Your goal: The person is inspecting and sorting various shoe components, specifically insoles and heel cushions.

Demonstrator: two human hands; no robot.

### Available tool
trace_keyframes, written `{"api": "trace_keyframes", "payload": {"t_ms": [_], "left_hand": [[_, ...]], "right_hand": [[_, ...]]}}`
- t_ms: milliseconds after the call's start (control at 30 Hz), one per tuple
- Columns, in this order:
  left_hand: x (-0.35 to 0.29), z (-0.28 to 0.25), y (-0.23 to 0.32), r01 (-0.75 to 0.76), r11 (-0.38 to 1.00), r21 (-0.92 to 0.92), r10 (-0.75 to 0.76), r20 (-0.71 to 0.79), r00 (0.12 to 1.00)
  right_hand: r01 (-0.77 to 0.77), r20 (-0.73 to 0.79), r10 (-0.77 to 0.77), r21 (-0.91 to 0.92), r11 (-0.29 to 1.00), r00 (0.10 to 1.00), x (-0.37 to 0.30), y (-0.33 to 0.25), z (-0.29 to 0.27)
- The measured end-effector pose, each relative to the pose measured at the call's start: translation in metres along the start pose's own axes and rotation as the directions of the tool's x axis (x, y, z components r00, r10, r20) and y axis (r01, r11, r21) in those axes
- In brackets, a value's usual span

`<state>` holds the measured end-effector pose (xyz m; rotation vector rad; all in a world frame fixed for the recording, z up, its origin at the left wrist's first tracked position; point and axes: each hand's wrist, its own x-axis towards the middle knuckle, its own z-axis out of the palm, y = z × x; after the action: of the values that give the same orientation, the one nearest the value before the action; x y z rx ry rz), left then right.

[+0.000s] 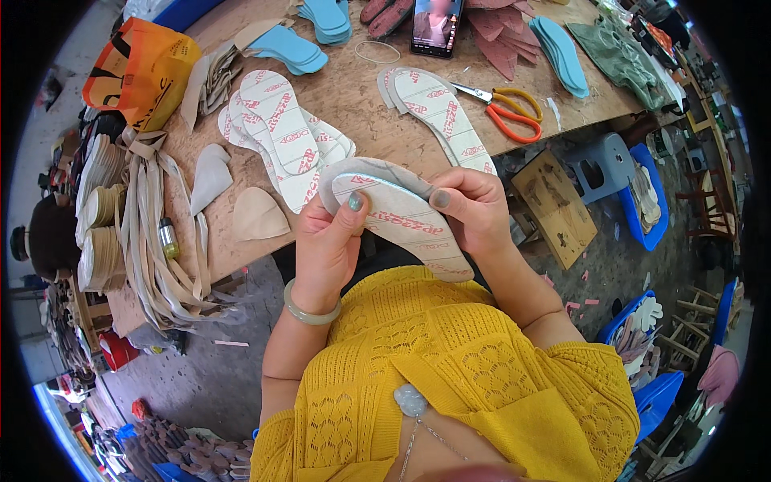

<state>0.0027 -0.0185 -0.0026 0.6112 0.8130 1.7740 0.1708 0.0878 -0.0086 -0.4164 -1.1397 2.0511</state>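
Note:
Between my two hands is a layered shoe insole (401, 218), held just off the table's near edge. Its face is white with red print, and a grey layer and a thin light-blue edge show along its upper rim. My left hand (336, 229) pinches the toe end, thumb on the printed face. My right hand (472, 207) grips the far side edge, its thumb near the grey layer. On the table beyond lie a pile of printed white insoles (281, 132) to the left and a second, smaller stack (442, 108) to the right.
Orange-handled scissors (514, 115) lie right of the smaller stack. Blue insoles (558, 56) and a phone (436, 28) sit farther back. At left are an orange bag (136, 74), fabric strips (148, 217), beige pieces (259, 215) and a small bottle (169, 238). A wooden stool (554, 209) stands right.

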Motion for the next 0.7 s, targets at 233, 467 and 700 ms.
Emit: {"api": "trace_keyframes", "payload": {"t_ms": [233,467,700], "left_hand": [[-0.002,0.009,0.002,-0.111,0.966,0.234,0.116,-0.008,0.993],[-0.004,0.016,0.007,-0.172,0.906,0.386,0.163,0.056,0.985],[-0.006,0.013,0.008,-0.233,0.887,0.400,0.209,0.103,0.973]], "right_hand": [[0.048,0.035,-0.042,-0.176,0.983,0.998,-0.003,-0.010,0.001],[0.141,0.163,-0.104,-0.238,0.961,0.981,-0.004,-0.017,-0.012],[-0.186,0.298,0.155,0.080,0.979,0.942,-0.007,-0.009,-0.004]]}}
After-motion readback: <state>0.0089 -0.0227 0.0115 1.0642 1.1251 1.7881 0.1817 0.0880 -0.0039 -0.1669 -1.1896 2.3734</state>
